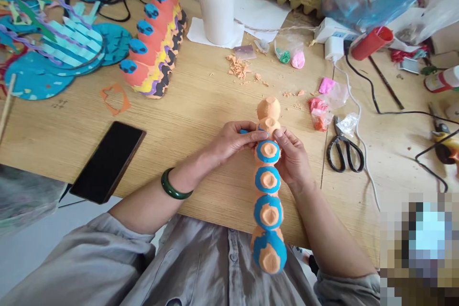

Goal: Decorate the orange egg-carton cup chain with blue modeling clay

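Note:
A row of egg-carton cups (268,180), covered in peach-orange clay, runs lengthwise in front of me, its near end past the table edge. The nearer cups carry blue clay rings (268,239) around their raised tips; the farthest cup shows only orange. My left hand (234,141) is closed, with a bit of blue clay (244,131) showing between its fingers. Its thumb presses at the second cup from the far end, where some blue shows. My right hand (292,155) grips the strip's right side at that same cup, thumb on top, other fingers partly hidden.
A finished-looking orange, yellow, purple and black cup strip (154,43) stands at the back left. A phone (107,162) lies left, black-handled scissors (344,148) right. A white bottle (217,9), clay packets (319,110), orange crumbs (238,67) and cables (358,129) are around.

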The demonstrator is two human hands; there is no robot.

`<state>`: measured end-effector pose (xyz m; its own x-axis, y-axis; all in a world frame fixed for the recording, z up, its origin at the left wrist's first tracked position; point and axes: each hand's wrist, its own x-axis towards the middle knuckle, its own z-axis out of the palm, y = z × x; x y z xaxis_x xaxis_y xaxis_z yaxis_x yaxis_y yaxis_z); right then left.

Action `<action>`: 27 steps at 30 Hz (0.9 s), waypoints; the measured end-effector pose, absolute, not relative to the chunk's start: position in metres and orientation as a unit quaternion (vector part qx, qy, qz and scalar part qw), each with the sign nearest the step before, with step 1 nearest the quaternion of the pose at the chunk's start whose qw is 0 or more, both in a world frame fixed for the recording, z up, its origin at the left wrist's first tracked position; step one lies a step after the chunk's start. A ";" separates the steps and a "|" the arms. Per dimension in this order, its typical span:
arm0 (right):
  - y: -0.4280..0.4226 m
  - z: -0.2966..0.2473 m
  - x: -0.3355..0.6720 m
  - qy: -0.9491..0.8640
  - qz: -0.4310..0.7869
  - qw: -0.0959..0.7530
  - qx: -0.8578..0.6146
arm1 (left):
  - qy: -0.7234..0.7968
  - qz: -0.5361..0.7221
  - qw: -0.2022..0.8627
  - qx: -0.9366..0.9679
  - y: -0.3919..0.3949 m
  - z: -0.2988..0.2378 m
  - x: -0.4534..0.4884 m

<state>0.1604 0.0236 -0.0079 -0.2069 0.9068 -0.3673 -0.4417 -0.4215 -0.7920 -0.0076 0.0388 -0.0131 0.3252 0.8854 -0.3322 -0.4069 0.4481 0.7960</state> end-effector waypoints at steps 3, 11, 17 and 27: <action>0.023 -0.008 0.160 -0.286 0.721 0.464 -0.428 | 0.431 0.423 0.713 0.356 0.040 -0.014 -0.009; 0.023 -0.012 0.162 -0.381 0.651 0.485 -0.442 | 0.463 0.399 0.702 0.365 0.042 -0.009 -0.011; 0.022 -0.017 0.166 -0.429 0.632 0.468 -0.445 | 0.462 0.387 0.714 0.355 0.044 -0.005 -0.014; 0.024 -0.015 0.161 -0.386 0.663 0.447 -0.460 | 0.483 0.403 0.697 0.345 0.039 -0.008 -0.009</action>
<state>0.1611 0.0236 -0.0149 -0.1770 0.9477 -0.2658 -0.2370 -0.3031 -0.9230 -0.0089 0.0387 -0.0083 0.2102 0.8940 -0.3957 -0.2289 0.4385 0.8691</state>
